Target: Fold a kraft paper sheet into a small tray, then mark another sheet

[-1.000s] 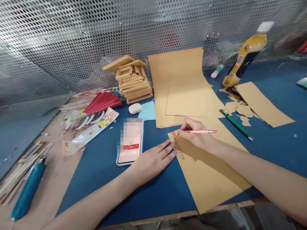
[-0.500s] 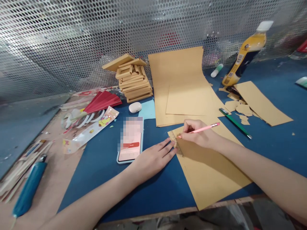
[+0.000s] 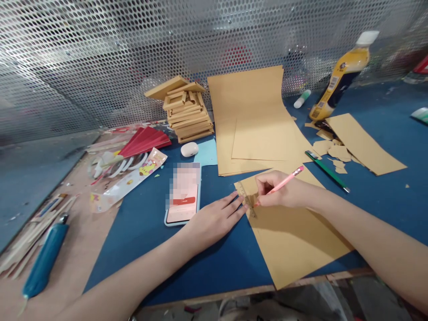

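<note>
Centre frame, your left hand (image 3: 214, 219) presses flat, fingers spread, on the ruler (image 3: 246, 199) while your right hand (image 3: 284, 191) pinches the pink pencil (image 3: 284, 180) over brown paper (image 3: 294, 232).

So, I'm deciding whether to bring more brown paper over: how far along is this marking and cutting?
Done: a stack of folded brown pieces stands by the mesh, and offcuts lie near the bottle. In hand: the left hand presses a small ruler on the front sheet while the right hand marks along it with a pink pencil. Left: that sheet is uncut, and more uncut sheets lie behind.
</note>
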{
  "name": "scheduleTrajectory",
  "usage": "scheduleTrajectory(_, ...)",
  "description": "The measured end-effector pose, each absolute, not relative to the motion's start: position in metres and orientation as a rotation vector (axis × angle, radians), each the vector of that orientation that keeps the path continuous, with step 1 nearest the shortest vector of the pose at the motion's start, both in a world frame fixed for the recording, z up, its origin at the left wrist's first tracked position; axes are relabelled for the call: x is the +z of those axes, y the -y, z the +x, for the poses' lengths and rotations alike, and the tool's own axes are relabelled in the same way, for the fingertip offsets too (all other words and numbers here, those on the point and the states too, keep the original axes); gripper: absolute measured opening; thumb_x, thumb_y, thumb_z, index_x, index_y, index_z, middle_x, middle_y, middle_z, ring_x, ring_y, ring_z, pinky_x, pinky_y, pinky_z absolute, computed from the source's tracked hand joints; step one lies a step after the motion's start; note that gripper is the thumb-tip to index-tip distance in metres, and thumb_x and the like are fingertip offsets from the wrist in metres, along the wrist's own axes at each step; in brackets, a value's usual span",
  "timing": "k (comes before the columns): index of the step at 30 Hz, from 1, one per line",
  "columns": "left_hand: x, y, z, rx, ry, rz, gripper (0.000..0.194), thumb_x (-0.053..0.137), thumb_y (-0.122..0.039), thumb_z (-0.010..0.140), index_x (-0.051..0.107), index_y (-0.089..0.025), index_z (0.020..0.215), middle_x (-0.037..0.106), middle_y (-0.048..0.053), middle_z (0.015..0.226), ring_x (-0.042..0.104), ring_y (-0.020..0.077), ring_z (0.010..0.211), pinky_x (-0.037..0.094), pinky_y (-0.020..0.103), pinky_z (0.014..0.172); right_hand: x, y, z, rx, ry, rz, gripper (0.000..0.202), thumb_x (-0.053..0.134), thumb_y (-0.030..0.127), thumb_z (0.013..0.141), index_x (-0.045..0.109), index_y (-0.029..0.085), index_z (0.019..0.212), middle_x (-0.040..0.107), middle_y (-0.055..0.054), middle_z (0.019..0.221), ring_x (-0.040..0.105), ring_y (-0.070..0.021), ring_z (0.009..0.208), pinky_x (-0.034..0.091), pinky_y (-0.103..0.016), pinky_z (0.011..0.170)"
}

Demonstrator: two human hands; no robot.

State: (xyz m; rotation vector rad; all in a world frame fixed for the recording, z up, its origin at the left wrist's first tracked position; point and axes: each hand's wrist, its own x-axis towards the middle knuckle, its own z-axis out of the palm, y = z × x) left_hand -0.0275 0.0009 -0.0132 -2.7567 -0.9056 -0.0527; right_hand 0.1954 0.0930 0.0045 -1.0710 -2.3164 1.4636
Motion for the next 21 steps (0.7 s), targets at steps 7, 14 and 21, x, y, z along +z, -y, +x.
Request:
scheduleTrajectory(7, -0.015, -0.002, -0.029, -0.094, 0.896, -2.763, 0.035, 0.036, -0.005, 0.094, 0.049, -0.007, 0.127, 0.052, 0.016, 0.133, 0.047, 0.0246, 0.127, 0.048, 0.035, 0.097, 0.016, -0.095, 0.200, 1.830, 2.036, -0.950, 0.017, 0.066, 0.023, 0.071, 0.050, 0.018, 0.066, 0.061, 0.001, 0.058, 0.049, -0.0078, 0.047, 0.033, -0.020, 0.041)
scheduleTrajectory(14, -0.013, 0.008, -0.029, -0.283, 0.746, -2.765, 0.035, 0.039, -0.004, 0.093, 0.050, -0.005, 0.126, 0.058, 0.019, 0.125, 0.050, 0.0277, 0.124, 0.050, 0.039, 0.094, 0.019, -0.095, 0.198, 1.830, 1.773, -1.001, 0.024, 0.060, 0.040, 0.083, 0.061, 0.016, 0.086, 0.069, -0.007, 0.087, 0.058, -0.0105, 0.059, 0.045, -0.025, 0.055)
scheduleTrajectory(21, -0.008, 0.022, -0.019, -0.261, 0.599, -2.793, 0.029, 0.044, -0.009, 0.093, 0.056, -0.006, 0.119, 0.063, 0.016, 0.119, 0.059, 0.0285, 0.112, 0.052, 0.039, 0.088, -0.006, -0.087, 0.193, 1.728, 1.902, -0.987, 0.028, 0.057, 0.045, 0.085, 0.054, 0.019, 0.077, 0.049, 0.005, 0.050, 0.038, -0.0079, 0.043, 0.026, -0.023, 0.043)
